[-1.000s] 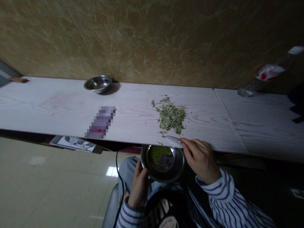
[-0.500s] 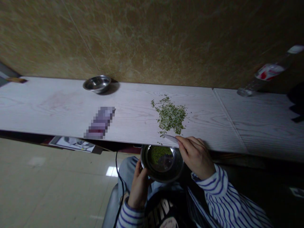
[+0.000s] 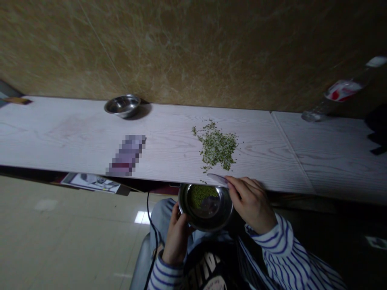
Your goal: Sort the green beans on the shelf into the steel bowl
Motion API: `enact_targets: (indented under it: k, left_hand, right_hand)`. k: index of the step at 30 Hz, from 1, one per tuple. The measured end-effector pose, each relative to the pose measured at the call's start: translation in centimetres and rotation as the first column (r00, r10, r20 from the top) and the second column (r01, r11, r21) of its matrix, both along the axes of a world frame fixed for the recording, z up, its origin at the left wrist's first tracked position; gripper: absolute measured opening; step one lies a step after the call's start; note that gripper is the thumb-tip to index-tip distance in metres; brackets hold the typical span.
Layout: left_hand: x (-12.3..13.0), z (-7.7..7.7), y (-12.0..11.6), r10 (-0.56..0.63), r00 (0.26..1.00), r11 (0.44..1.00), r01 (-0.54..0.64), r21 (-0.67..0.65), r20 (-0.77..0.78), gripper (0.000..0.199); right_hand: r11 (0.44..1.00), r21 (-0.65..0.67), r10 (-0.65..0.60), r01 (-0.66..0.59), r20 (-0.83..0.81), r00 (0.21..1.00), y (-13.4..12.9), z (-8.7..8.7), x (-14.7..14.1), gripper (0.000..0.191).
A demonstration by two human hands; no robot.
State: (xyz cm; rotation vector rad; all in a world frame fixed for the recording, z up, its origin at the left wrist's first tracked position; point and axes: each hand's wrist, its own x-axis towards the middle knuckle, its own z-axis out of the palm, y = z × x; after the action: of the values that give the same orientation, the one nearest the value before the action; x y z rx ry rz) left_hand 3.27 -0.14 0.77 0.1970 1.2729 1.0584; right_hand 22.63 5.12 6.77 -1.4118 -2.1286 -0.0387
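The left grip (image 3: 177, 237) is held low and close to the body, thumb and forefinger pointed forward and closed in a grasp, the remaining fingers largely hidden beneath. The left forearm (image 3: 167, 272) is raised steeply from the lower edge of view. The right grip (image 3: 252, 203) is held farther forward, its back turned up, thumb and forefinger stretched leftward and pressed together in a pinch, the other fingers stacked behind. The right forearm (image 3: 284, 245) is angled inward from the right, covered by a loose striped sleeve.
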Motion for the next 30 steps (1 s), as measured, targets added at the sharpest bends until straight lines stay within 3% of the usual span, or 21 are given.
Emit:
enact_targets:
  k: [8, 30]
  left_hand:
    - [0.1, -0.2, 0.2, 0.011, 1.000, 1.000, -0.011, 0.011, -0.019, 0.052]
    - [-0.5, -0.3, -0.1, 0.047, 0.999, 0.998, -0.046, 0.035, -0.014, 0.054]
  right_hand:
    - [0.995, 0.044, -0.091, 0.090, 0.010, 0.996, 0.3, -0.1, 1.0, 0.022]
    - [0.998, 0.024, -0.056, 0.056, -0.006, 0.998, 1.1, -0.3, -0.7, 0.023]
